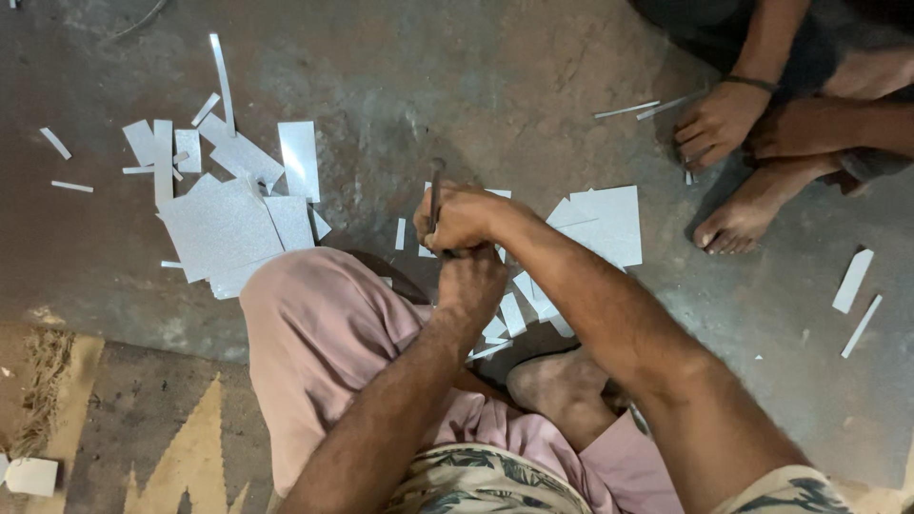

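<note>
Metal tool point(436, 195): dark, slim, rod-like, gripped near the middle of the frame; long axis close to upright in the head view, upper end pointing away from the person toward the bare floor, lower end hidden in the fists.

Far left: woven mat point(143, 428) with pale triangular pattern, a white tag point(30, 476) at its edge.

Left: pile of silvery sheet offcuts point(228, 214), rectangles and narrow strips, lying flat and overlapping on the grey floor point(476, 86); loose slivers scattered about it.

Centre left: person's bent knee in pink cloth point(324, 333), just beside the pile.

Centre: left hand point(471, 284), fingers curled tight together, below the right hand point(460, 217) and touching it; right hand's fingers wrapped closed round the tool. Both sit over a second group of sheet pieces point(600, 224); what the tool's tip meets cannot be told.

Centre right: person's own bare foot point(562, 385), tucked under the right forearm.

Upper right: another person's hand point(719, 122), fingers loosely bent on the floor, beside their bare foot point(752, 205); thin strips point(652, 107) near it.

Far right: two narrow offcuts point(855, 295), well apart from the rest.
</note>
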### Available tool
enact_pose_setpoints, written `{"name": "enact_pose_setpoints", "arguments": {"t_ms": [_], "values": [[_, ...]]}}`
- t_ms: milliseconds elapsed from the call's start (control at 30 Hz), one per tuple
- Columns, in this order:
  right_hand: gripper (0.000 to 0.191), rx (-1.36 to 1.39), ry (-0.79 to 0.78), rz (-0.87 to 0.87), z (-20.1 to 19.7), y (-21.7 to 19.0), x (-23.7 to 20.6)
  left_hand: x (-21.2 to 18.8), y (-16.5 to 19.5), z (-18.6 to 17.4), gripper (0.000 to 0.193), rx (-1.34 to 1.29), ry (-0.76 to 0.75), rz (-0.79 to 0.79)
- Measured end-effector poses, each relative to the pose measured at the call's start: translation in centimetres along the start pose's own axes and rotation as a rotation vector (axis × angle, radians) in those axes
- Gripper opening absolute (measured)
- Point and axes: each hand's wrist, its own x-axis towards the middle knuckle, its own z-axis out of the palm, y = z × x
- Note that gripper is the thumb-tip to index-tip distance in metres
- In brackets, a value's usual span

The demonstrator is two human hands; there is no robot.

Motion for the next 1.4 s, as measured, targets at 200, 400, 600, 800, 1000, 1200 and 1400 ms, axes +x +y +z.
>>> {"name": "enact_pose_setpoints", "arguments": {"t_ms": [200, 400, 600, 800, 1000, 1200, 1400], "values": [[0.017, 0.036, 0.106, 0.000, 0.2, 2.2, 1.4, -0.1, -0.4, -3.3, 0.048, 0.044, -0.067, 0.027], [0.019, 0.429, 0.339, 0.098, -1.3, 6.1, -0.5, 0.3, -0.7, -5.8, 0.065, -0.051, -0.096, 0.004], [0.020, 0.638, 0.636, 0.335, 0.9, 8.8, -6.6, 0.1, -0.7, -6.2, 0.074, -0.022, -0.193, 0.017], [0.007, 0.182, 1.201, 0.265, 11.4, 1.7, -12.3, -0.1, -1.0, -5.4, 0.069, 0.006, -0.139, 0.022], [0.013, 0.252, 1.160, 0.284, 14.1, -0.6, -13.9, -0.9, -1.1, -6.1, 0.066, -0.013, -0.125, 0.052], [0.018, 0.942, 1.135, 0.255, 12.3, 2.6, -14.4, -1.7, -1.0, -7.2, 0.085, 0.028, -0.255, 0.010], [0.019, 0.931, 1.175, 0.222, 9.8, 6.3, -10.3, -1.5, -1.0, -6.5, 0.078, 0.044, -0.141, 0.043]]}}
